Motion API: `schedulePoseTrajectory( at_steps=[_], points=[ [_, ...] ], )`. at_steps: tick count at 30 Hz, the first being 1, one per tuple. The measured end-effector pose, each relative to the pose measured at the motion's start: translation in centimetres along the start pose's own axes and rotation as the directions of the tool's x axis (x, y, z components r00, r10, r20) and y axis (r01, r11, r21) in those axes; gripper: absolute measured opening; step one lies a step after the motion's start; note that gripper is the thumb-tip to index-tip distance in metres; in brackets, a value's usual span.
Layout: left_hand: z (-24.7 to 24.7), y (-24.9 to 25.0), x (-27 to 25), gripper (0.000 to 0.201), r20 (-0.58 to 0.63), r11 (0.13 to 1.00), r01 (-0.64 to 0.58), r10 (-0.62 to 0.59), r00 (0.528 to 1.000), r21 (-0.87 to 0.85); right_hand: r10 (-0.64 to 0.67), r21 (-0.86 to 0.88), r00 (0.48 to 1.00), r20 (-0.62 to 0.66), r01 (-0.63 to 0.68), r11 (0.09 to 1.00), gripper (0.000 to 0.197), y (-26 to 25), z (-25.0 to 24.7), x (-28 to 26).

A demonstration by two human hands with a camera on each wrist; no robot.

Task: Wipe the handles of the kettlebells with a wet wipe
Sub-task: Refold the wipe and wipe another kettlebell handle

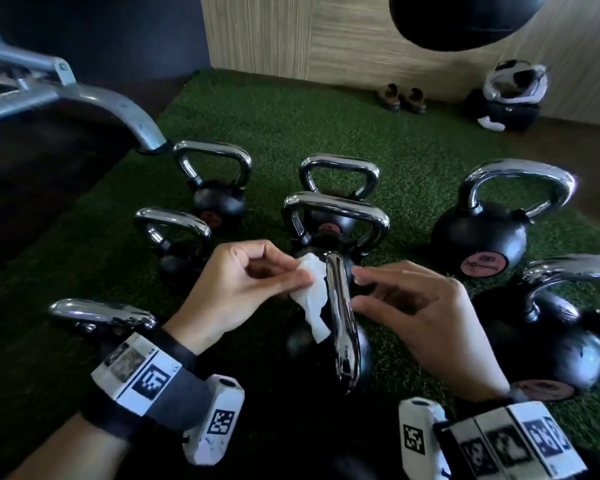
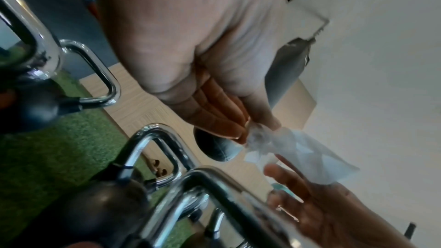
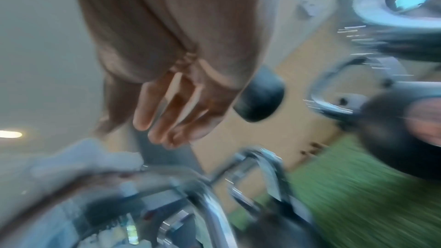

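Several black kettlebells with chrome handles stand on green turf [image 1: 326, 126]. The nearest kettlebell's handle [image 1: 342, 317] runs end-on toward me in the centre. My left hand [image 1: 291, 275] pinches a crumpled white wet wipe [image 1: 310, 292] between thumb and fingertips, just left of that handle and against its side. My right hand [image 1: 361, 289] hovers on the right of the handle, fingers loosely spread and holding nothing. The left wrist view shows the left hand [image 2: 260, 129] pinching the wipe [image 2: 298, 150], with the right hand [image 2: 310, 195] below. The right wrist view is blurred; my right hand's fingers [image 3: 167, 120] hang free there.
Other kettlebells crowd round: two at the left [image 1: 174, 237], two behind [image 1: 336, 209], two large ones at the right [image 1: 485, 223]. A grey metal machine frame [image 1: 84, 95] juts in at upper left. Sandals [image 1: 400, 98] and a bag [image 1: 506, 95] lie by the wooden wall.
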State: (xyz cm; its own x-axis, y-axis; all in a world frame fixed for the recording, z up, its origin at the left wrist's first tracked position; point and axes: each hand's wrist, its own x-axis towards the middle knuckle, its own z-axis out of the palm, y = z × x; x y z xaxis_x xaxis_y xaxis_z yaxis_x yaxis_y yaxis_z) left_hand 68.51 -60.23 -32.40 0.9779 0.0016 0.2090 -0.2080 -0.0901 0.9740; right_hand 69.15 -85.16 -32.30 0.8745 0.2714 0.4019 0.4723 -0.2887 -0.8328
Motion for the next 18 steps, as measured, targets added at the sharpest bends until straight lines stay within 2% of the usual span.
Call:
schedulePoseTrajectory(
  at_steps=[3, 6, 10, 13, 16, 17, 18],
  points=[
    [1.3, 1.1, 0.1, 0.02, 0.009, 0.987, 0.007, -0.006, 1.0, -0.158, -0.039, 0.095, 0.995, 0.092, 0.03, 0.995, 0.045, -1.4, 0.6, 1.3],
    [1.9, 1.3, 0.1, 0.017, -0.003, 0.962, 0.023, -0.025, 1.0, -0.271, -0.028, 0.125, 0.996, 0.083, 0.018, 0.992, 0.045, -1.3, 0.9, 2.3],
    [2.2, 1.4, -0.1, 0.02, 0.037, 0.986, 0.012, -0.006, 0.999, -0.165, 0.031, 0.168, 0.997, 0.072, -0.042, 0.985, 0.034, -1.4, 1.0, 2.2],
    [1.9, 1.7, -0.5, 0.026, 0.191, 0.992, 0.06, -0.038, 0.981, -0.108, 0.058, 0.197, 0.998, 0.011, -0.059, 0.979, 0.028, -1.4, 0.9, 1.9],
    [1.4, 1.0, -0.7, 0.03, 0.323, 0.999, 0.04, -0.042, 0.946, 0.012, 0.077, 0.131, 0.996, -0.034, -0.072, 0.989, 0.025, -0.9, 0.4, 1.8],
    [1.2, 0.5, -0.8, 0.037, 0.338, 0.998, 0.048, -0.058, 0.939, 0.038, 0.083, 0.092, 0.995, -0.049, -0.078, 0.993, 0.024, -0.6, 0.1, 1.8],
    [0.8, -0.7, -0.9, 0.054, 0.322, 0.993, 0.056, -0.086, 0.943, 0.102, 0.092, 0.046, 0.993, -0.072, -0.089, 0.995, 0.024, -0.1, -0.2, 1.8]
  ],
)
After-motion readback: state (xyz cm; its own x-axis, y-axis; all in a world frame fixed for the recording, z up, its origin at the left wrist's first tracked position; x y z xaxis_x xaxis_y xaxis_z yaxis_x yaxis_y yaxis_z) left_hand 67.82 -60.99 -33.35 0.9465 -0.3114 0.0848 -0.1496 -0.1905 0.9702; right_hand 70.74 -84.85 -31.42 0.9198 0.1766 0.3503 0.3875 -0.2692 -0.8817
